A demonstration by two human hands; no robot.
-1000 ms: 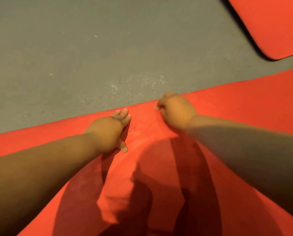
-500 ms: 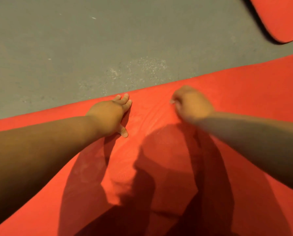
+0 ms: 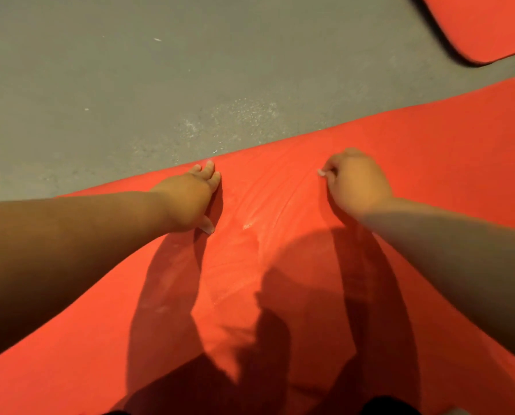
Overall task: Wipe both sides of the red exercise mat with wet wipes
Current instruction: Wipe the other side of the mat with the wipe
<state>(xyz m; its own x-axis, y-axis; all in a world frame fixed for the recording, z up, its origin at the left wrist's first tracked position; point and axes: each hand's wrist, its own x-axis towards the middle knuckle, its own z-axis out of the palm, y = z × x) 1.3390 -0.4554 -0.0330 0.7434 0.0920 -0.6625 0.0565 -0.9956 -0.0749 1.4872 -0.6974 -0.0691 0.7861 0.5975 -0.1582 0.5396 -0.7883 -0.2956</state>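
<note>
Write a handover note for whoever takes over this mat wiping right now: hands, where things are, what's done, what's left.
Left hand: rests flat, fingers straight, on the red mat near its far edge.
Right hand: fingers curled against the mat; whether it holds a wipe cannot be told.
Mat lies on the grey floor; a second red mat lies apart, far right.
Done: faint streaks between the hands suggest wiping here.
Left: probably the rest of this face, then the underside. No wipe pack in view.

A plain red exercise mat point(image 3: 435, 151) lies on speckled grey floor point(image 3: 106, 85).
</note>
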